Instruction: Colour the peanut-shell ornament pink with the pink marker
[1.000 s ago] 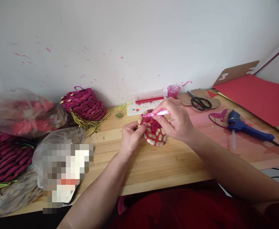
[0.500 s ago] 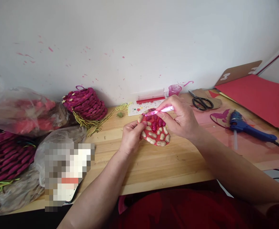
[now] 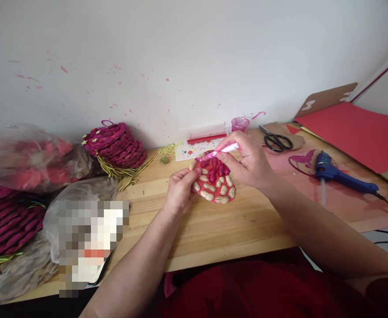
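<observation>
My left hand (image 3: 181, 187) pinches the left edge of a red peanut-covered piece (image 3: 218, 192), which is held above the wooden table. Peanuts on its lower part are plain tan, while several in the upper middle are coloured bright magenta. In my right hand (image 3: 247, 160) is a white paint marker (image 3: 229, 149) with a pink end, its tip down at the magenta peanuts near the top of the piece. My right fingers hide part of the piece's upper right edge.
Scissors (image 3: 278, 140), a pink-stained cup (image 3: 239, 124) and a blue glue gun (image 3: 346, 177) lie to the right, near red card sheets (image 3: 356, 134). At left are magenta peanut strings (image 3: 119, 145), plastic bags (image 3: 77, 221) and a blurred-out phone-like object (image 3: 96, 247). A sticker sheet (image 3: 197, 151) lies behind the piece.
The whole view has shifted slightly, moving things a little left. Both hands keep their holds, and the marker tip stays at the top of the piece with only a small movement.
</observation>
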`<act>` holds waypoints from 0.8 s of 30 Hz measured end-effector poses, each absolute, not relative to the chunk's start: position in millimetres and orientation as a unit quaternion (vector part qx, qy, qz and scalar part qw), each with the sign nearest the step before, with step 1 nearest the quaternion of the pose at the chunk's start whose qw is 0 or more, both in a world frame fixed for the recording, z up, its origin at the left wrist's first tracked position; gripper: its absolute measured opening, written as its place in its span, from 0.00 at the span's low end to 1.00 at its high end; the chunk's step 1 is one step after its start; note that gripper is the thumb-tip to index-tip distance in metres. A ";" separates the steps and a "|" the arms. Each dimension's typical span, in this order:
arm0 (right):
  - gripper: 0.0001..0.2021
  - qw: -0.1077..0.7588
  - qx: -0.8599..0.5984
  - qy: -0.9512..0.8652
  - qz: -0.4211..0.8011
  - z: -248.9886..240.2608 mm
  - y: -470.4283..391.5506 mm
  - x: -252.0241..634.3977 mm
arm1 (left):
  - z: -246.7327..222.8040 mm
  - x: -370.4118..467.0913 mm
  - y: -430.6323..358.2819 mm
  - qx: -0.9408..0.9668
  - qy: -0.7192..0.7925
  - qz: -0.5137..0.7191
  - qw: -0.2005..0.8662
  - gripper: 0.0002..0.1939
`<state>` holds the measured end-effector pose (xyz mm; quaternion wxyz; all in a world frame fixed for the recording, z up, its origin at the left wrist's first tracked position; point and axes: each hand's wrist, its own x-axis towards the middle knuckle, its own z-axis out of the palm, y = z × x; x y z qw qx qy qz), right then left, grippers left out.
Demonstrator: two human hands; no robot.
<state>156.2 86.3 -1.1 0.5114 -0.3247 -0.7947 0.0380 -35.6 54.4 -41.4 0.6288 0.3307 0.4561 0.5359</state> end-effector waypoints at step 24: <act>0.01 0.516 -0.320 -0.791 0.076 -3.9 87.9 154.5 | -42.0 -34.4 53.3 0.334 0.453 0.530 0.635 0.18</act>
